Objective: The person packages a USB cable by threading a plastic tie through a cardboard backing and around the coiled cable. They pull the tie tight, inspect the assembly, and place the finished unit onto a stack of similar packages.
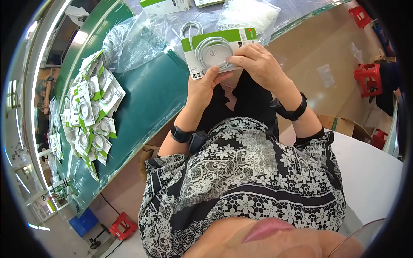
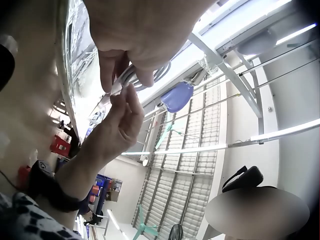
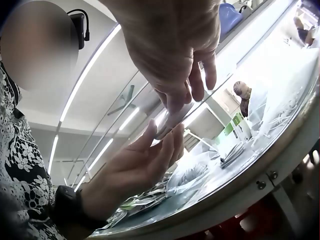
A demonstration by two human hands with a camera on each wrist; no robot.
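Observation:
A green and white cardboard card with a coiled grey-white cable on its front is held up before the person's chest. The left hand grips the card at its lower edge, thumb on the front and fingers behind. From the right, the right hand pinches at the coil's lower right side with thumb and index finger. A small pale bit shows at those fingertips; what it is, I cannot tell. In the left wrist view the right hand meets the coil just below the left fingers.
A pile of similar carded cables covers the left of the green table. Behind the card lie a loose coiled cable, a clear bag and a bag of thin white strips. Red stools stand on the floor.

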